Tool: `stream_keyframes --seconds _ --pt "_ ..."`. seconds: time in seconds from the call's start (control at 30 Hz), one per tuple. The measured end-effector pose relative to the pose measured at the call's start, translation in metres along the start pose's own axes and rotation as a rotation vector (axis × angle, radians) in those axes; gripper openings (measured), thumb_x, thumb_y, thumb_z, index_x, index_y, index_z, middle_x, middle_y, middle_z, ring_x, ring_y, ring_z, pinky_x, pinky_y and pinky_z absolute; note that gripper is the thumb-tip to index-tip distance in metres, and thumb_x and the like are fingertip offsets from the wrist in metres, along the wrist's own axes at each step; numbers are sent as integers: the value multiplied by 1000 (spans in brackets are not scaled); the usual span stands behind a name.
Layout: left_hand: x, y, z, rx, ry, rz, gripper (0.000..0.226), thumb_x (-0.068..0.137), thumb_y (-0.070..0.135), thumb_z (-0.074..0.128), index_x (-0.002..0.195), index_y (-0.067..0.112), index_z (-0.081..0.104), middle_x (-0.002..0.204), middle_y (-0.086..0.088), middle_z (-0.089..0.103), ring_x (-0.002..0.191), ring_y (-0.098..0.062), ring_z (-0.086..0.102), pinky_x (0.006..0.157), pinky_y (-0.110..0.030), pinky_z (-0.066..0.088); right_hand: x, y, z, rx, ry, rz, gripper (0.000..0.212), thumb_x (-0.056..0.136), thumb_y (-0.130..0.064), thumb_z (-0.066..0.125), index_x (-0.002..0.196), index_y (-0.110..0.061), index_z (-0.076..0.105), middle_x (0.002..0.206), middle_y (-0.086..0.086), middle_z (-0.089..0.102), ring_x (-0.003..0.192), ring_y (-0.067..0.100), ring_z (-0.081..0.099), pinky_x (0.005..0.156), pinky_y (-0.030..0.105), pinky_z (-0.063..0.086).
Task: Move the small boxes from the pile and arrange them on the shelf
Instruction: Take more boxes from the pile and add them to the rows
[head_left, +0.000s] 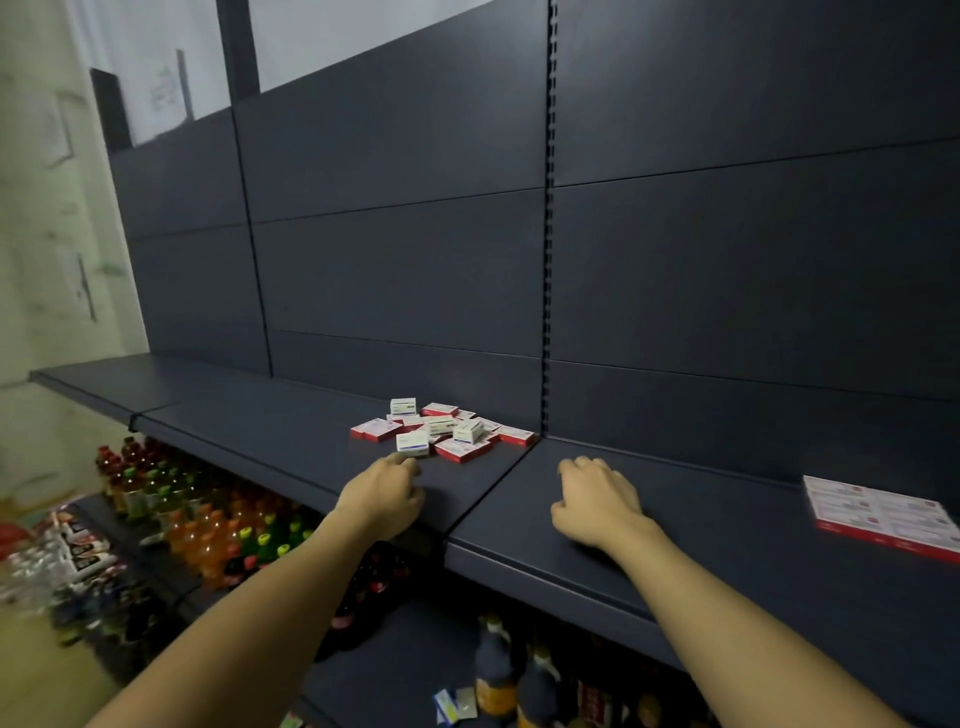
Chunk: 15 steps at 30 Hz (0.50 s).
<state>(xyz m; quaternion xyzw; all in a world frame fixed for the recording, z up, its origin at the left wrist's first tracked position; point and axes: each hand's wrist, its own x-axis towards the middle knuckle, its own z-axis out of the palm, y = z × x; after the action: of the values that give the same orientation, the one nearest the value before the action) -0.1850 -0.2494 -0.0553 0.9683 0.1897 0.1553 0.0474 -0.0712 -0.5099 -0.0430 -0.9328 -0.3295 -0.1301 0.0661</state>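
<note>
While the pile of small boxes sits loose and jumbled at the centre of the frame, on the dark shelf against its back panel, the left hand reaches toward the nearest white box with its fingers loosely curled, almost touching it but holding nothing. Just right of centre, the right hand rests on the shelf, fingers bent and relaxed, also holding nothing. At the right edge lies a flat row of boxes already set side by side (the neat group, I judge, to be extended). So the step in hand looks like a fresh pick from the pile. The next move calls for pinching that front box without knocking its neighbours, then carrying it across to the right.
</note>
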Motion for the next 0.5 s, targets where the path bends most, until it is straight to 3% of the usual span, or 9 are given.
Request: stream_keyframes --seconds 0.3,0.5 --pt "28 -64 13 -36 -41 53 47 92 28 55 138 17 52 135 -2 52 121 -19 53 99 -36 50 32 -60 23 26 41 18 36 90 -27 54 122 -11 54 125 7 56 120 27 50 97 37 43" --pt "64 -82 20 -74 11 78 43 86 33 63 123 15 54 124 -3 53 115 -22 52 92 -38 51 69 -75 35 27 55 14 40 89 -26 54 127 -13 54 130 5 56 123 25 48 99 36 43"
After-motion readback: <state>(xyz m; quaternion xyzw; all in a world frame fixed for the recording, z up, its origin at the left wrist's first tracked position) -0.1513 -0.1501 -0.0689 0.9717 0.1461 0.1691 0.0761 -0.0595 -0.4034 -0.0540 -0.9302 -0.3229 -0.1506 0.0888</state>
